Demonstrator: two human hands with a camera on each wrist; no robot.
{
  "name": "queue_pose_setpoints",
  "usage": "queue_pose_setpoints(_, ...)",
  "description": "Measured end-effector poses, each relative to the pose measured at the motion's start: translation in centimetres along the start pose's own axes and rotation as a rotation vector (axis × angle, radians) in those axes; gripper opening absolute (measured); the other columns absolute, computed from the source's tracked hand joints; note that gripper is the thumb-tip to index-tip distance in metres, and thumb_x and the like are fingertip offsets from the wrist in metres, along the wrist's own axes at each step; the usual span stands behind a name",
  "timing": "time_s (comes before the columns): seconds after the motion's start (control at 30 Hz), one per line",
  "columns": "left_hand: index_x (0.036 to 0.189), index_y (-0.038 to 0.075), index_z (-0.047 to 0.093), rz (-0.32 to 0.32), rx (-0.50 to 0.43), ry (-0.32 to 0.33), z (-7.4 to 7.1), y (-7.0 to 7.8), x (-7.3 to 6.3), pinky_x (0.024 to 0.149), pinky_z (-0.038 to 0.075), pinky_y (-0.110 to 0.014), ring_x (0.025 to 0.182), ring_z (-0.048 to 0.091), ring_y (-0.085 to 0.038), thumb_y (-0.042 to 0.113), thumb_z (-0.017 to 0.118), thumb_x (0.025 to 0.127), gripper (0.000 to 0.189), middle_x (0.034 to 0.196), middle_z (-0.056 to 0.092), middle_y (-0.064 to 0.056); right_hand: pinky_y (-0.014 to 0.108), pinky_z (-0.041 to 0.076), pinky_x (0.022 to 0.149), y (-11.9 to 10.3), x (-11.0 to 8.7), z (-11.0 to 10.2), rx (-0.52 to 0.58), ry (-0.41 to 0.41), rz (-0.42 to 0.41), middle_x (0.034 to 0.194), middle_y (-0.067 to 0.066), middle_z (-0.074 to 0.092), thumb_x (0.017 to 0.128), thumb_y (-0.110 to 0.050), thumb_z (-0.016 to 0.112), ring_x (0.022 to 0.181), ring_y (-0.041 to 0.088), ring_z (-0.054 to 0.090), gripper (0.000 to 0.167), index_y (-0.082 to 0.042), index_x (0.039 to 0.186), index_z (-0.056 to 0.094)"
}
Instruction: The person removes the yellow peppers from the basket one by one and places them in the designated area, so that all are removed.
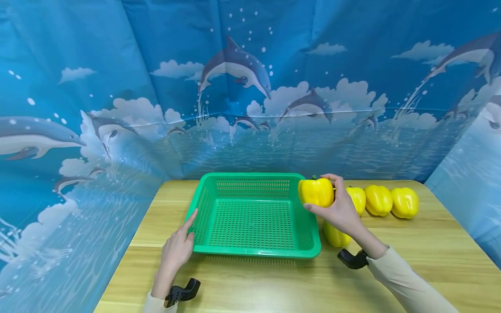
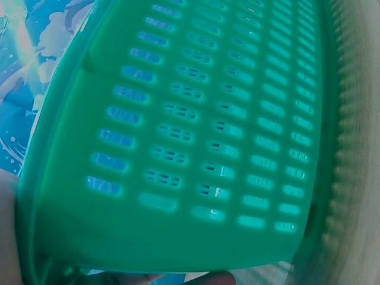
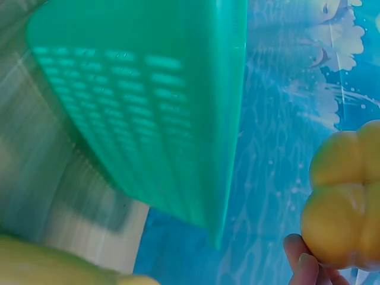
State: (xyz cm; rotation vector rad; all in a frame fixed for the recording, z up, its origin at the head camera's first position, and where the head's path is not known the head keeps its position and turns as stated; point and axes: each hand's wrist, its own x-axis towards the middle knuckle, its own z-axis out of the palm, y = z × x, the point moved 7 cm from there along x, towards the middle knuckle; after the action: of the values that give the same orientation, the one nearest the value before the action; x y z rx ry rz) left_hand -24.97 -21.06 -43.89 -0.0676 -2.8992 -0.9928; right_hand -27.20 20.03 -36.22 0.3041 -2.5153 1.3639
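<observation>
A green plastic basket with slotted walls stands on the table. At its left rim is my left hand, index finger extended along the edge and the other fingers curled at the rim. The left wrist view shows fingertips under the basket's wall. My right hand grips a yellow bell pepper between thumb and fingers, raised at the basket's back right corner, green stem up. The right wrist view shows this bell pepper beside the basket's outer wall.
Right of the basket, more yellow bell peppers lie on the wooden table, one of them close against the basket's right side and partly behind my right hand. A blue curtain with dolphins hangs behind the table.
</observation>
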Motion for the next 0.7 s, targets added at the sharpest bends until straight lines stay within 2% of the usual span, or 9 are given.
queue_pose_setpoints(0.13,0.151,0.030,0.028,-0.001,0.004,0.001,0.0,0.0,0.0,0.036,0.022,-0.027,0.037,0.024,-0.014,0.009,0.041,0.097,0.059,0.130,0.053,-0.021,0.038,0.049,0.066,0.5,-0.6,-1.3,-0.033,0.050,-0.002,0.117,0.021,0.040,0.078,-0.022,0.079,0.087,0.032,0.054,0.079,-0.009,0.138,0.028)
queue_pose_setpoints(0.27,0.151,0.031,0.028,-0.001,0.007,-0.001,0.0,0.0,0.1,0.036,0.023,-0.027,0.038,0.025,-0.014,0.009,0.041,0.097,0.059,0.132,0.052,-0.021,0.032,0.050,0.065,1.2,-1.3,-2.5,-0.019,0.069,0.009,0.119,0.021,0.038,0.080,-0.019,0.078,0.089,0.032,0.053,0.080,-0.008,0.139,0.026)
queue_pose_setpoints(0.5,0.151,0.029,0.029,0.001,0.004,-0.005,0.0,0.1,0.2,0.037,0.023,-0.027,0.038,0.025,-0.014,0.009,0.042,0.097,0.059,0.133,0.051,-0.021,0.027,0.050,0.063,3.0,-3.0,-4.8,-0.027,0.112,0.083,0.126,0.021,0.035,0.080,-0.019,0.077,0.094,0.031,0.050,0.082,-0.008,0.140,0.022)
queue_pose_setpoints(0.7,0.151,0.029,0.028,-0.004,0.007,-0.006,0.0,0.0,0.1,0.037,0.023,-0.027,0.039,0.024,-0.014,0.009,0.041,0.097,0.059,0.133,0.051,-0.022,0.024,0.049,0.060,4.2,-4.0,-6.4,-0.080,0.157,0.126,0.119,0.026,0.036,0.081,-0.019,0.077,0.089,0.030,0.051,0.083,-0.005,0.141,0.021)
